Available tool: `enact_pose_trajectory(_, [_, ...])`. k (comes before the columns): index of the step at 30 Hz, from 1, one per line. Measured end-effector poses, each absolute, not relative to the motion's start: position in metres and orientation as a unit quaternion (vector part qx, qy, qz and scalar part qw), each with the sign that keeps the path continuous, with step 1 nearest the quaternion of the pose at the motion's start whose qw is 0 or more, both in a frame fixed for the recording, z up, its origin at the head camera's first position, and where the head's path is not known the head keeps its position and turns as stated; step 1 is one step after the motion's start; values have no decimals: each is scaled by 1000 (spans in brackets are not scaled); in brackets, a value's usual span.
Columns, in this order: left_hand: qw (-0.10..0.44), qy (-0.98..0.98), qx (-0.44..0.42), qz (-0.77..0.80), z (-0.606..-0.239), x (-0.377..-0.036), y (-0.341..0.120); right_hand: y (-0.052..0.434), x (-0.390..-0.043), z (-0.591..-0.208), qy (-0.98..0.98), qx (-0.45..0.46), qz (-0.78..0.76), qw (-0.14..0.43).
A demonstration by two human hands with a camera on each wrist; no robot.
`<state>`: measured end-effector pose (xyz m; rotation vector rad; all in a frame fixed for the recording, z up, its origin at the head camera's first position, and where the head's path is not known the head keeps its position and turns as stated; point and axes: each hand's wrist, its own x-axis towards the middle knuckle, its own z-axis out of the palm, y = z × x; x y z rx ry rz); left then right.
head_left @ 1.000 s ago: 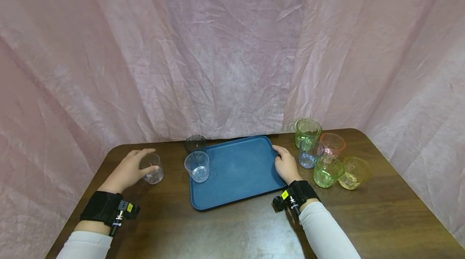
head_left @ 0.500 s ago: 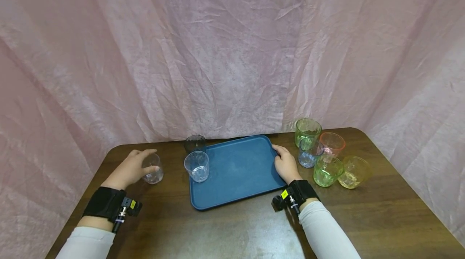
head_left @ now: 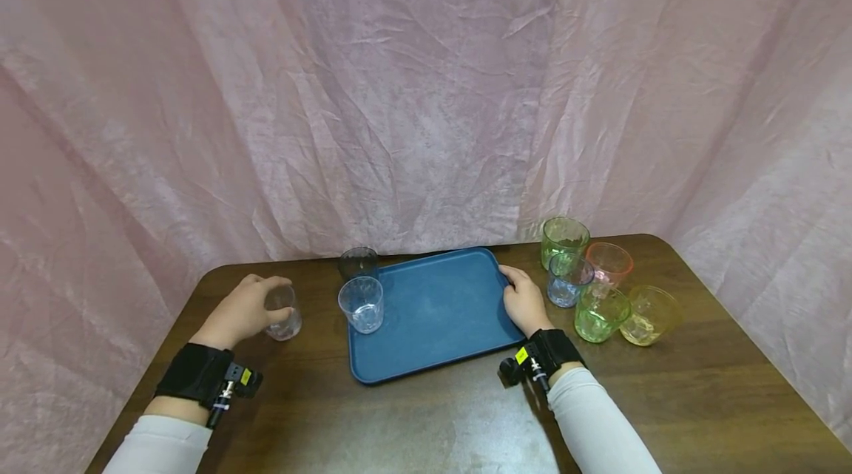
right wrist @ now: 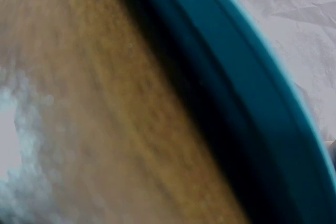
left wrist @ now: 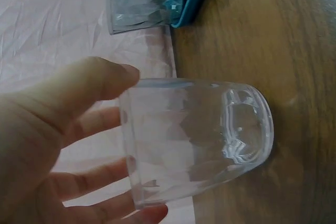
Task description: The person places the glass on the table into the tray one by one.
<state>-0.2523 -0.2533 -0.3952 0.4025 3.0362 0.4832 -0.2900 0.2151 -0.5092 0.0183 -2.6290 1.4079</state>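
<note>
At the left, my left hand (head_left: pixel 242 313) holds a clear tumbler (head_left: pixel 288 322) by its rim. In the left wrist view, the thumb lies on one side of the tumbler (left wrist: pixel 194 140) and the fingers (left wrist: pixel 100 178) on the other; its base is close to the wooden table. My right hand (head_left: pixel 524 302) grips the right edge of a blue rectangular tray (head_left: pixel 442 311), the thumb hidden from the head camera. The right wrist view shows the tray's rim (right wrist: pixel 241 72) close up, with a dark band along its underside. Another clear tumbler (head_left: pixel 362 307) stands at the tray's left end.
A smoky dark tumbler (head_left: pixel 358 263) stands behind, at the tray's back left corner. Right of the tray cluster several coloured tumblers: green (head_left: pixel 564 239), blue (head_left: pixel 566 288), pink (head_left: pixel 609 263), light green (head_left: pixel 599 319) and yellow (head_left: pixel 646 317). A pink curtain (head_left: pixel 426 104) hangs behind the table (head_left: pixel 413 422).
My left hand has moved slightly right and its fingers have closed in on the clear tumbler, which sits a touch farther right. The right hand and the tray stay put.
</note>
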Motion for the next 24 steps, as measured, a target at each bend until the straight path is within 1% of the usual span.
enact_pose_trajectory(7, [-24,979,131,152,-396,-251,-249,215,-286,-512,-875,5,476,85])
enact_pose_trajectory(14, [-43,983,119,134,-395,-245,-248,215,-287,-513,-877,4,476,71])
enact_pose_trajectory(24, [-130,976,118,132,-369,-235,-232,215,-288,-510,-878,8,472,71])
